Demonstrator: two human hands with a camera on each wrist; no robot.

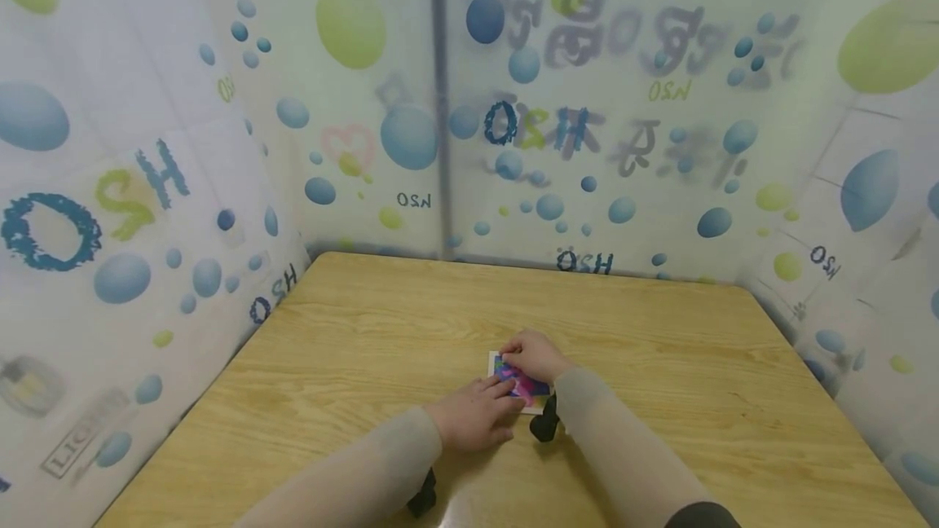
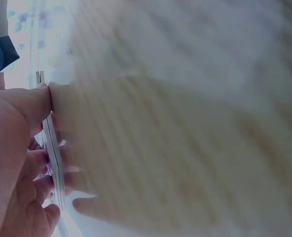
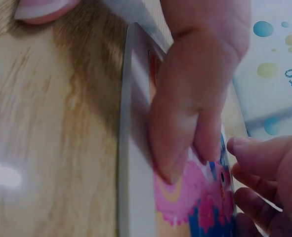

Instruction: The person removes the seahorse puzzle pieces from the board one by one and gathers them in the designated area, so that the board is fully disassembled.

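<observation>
A small jigsaw puzzle (image 1: pixel 528 386) with a pink and blue picture and a white border lies flat on the wooden table. My left hand (image 1: pixel 473 415) rests on its near-left side, its fingers extended over the picture. In the right wrist view, fingertips of the left hand (image 3: pixel 185 94) touch the pink part of the puzzle (image 3: pixel 178 202). My right hand (image 1: pixel 539 358) is at the puzzle's far edge with bent fingers, thumb and fingertips close together by the picture. Whether a piece is between them is hidden. In the left wrist view the puzzle's thin edge (image 2: pixel 57 168) shows beside the left hand (image 2: pixel 12 158).
The wooden table (image 1: pixel 352 332) stretches around the puzzle on every side. Pale curtains (image 1: pixel 352 137) with blue and green dots and lettering stand behind and at both sides of it. Dark wrist straps or mounts (image 1: pixel 544 422) are on the arms.
</observation>
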